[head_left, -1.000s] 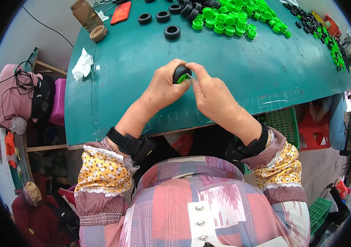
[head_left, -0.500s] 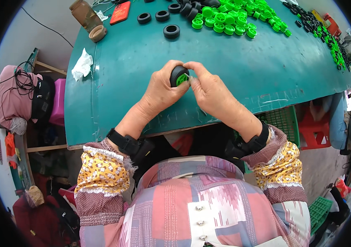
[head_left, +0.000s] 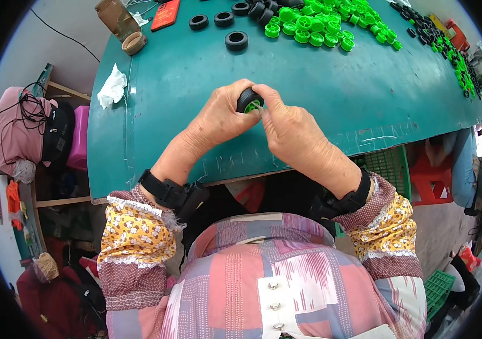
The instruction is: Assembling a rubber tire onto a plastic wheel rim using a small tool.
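A small toy wheel, a black ribbed tyre (head_left: 245, 99) around a bright green rim (head_left: 253, 105), is held just above the near middle of the green table. My left hand (head_left: 224, 107) wraps its left side, fingers behind and thumb underneath. From the right, my right hand (head_left: 289, 121) closes on the same wheel, its index finger over the tyre's top and its thumb at the rim's face. A thin pale sliver shows between that thumb and the rim, too small to name. My other right fingers are curled and partly hidden.
Beyond my hands lie a loose black tyre (head_left: 236, 40), several more tyres, and a heap of green rims (head_left: 314, 25). At left are crumpled tissue (head_left: 112, 86), a brown jar (head_left: 116, 20), its lid (head_left: 133, 43) and a red phone-like slab (head_left: 165, 15). A red stool (head_left: 430, 175) stands right.
The wheel has tilted and shifted slightly right in my grip, with less of the green rim showing. My left forearm has moved a little outward to the left.
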`<state>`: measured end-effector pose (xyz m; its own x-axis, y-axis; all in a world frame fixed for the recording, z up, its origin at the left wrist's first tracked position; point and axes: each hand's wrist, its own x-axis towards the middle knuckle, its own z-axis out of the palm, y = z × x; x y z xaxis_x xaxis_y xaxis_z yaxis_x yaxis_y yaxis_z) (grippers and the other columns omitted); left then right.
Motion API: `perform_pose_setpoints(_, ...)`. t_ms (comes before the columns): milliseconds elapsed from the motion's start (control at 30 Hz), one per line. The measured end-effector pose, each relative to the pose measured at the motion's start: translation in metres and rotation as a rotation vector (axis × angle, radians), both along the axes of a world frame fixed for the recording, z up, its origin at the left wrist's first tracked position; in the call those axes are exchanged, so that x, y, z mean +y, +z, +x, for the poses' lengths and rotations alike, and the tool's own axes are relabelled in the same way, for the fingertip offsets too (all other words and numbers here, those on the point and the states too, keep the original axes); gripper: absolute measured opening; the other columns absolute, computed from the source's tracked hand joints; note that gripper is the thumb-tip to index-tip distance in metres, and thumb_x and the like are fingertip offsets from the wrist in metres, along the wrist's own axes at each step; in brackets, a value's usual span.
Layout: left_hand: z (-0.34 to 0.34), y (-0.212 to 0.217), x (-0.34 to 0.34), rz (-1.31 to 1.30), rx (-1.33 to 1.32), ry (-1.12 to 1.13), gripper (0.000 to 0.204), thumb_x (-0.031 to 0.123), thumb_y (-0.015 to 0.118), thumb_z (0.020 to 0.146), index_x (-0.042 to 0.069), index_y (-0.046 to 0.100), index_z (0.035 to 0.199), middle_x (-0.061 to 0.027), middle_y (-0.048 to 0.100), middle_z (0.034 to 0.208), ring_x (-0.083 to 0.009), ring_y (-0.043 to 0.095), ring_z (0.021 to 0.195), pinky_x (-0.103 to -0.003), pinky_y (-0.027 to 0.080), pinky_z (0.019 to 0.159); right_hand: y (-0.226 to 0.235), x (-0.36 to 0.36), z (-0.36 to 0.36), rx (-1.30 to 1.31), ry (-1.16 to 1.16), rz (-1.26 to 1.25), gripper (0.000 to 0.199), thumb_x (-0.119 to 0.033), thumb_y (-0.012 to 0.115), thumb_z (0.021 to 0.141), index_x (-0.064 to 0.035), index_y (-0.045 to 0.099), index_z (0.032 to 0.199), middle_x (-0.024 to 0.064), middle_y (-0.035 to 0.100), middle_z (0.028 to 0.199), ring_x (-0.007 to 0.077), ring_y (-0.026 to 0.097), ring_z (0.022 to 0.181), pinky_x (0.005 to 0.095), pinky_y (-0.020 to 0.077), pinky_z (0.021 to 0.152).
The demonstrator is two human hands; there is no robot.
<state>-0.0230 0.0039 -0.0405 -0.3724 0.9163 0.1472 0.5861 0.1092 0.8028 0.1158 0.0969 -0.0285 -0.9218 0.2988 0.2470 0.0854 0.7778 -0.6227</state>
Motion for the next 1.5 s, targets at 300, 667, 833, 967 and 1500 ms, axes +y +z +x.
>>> perform_pose_setpoints(300,-0.041,0.023,-0.021,0.020,-0.343,0.242,0.021,0.019,0.060,0.079,0.002,0.053,0.091,-0.0073,0.060,0.073,-0.0114,0.057,0.059,-0.024,0.046,0.055,-0.008,0.059,-0.009,-0.083,-0.173,0.214,0.023,-0.010,0.045,0.084,-0.0037,0.047,0.106,0.0221,0.060,0.070,0.0401,0.059,0.068,0.0485,0.0474,0.063)
perform_pose_setpoints(667,-0.024,0.015,-0.030,0.271,-1.029,0.117,0.033,0.022,0.055,0.086,-0.001,0.050,0.110,-0.0065,0.059,0.083,-0.0133,0.058,0.064,-0.024,0.049,0.059,-0.050,0.123,-0.025,-0.067,-0.162,0.692,0.012,-0.012,0.052,0.080,-0.0041,0.053,0.090,0.0119,0.049,0.084,0.0289,0.050,0.083,0.0391,0.0451,0.066)
perform_pose_setpoints(833,-0.020,0.012,-0.019,0.271,-1.031,0.081,0.036,0.011,0.059,0.081,-0.003,0.048,0.112,-0.0091,0.059,0.091,-0.0198,0.063,0.076,-0.026,0.051,0.064,-0.046,0.120,-0.021,-0.114,-0.152,0.765,0.019,-0.012,0.053,0.080,-0.0040,0.053,0.097,0.0117,0.050,0.091,0.0289,0.050,0.087,0.0398,0.0437,0.069)
perform_pose_setpoints(967,-0.012,0.015,-0.019,0.253,-1.012,0.095,0.037,0.011,0.059,0.081,-0.003,0.047,0.113,-0.0100,0.059,0.094,-0.0225,0.064,0.080,-0.026,0.051,0.067,-0.019,0.100,-0.015,0.147,-0.119,0.682,0.031,-0.014,0.056,0.081,-0.0019,0.051,0.109,0.0124,0.054,0.094,0.0265,0.053,0.086,0.0356,0.0451,0.069)
perform_pose_setpoints(1500,0.008,0.001,-0.014,0.152,-0.441,0.030,0.030,0.012,0.058,0.086,-0.004,0.049,0.111,-0.0064,0.055,0.095,-0.0119,0.057,0.085,-0.024,0.050,0.076,-0.003,0.029,-0.013,0.093,0.150,-0.461,0.035,-0.006,0.056,0.084,-0.0032,0.049,0.118,0.0112,0.057,0.073,0.0178,0.053,0.061,0.0290,0.0456,0.060)
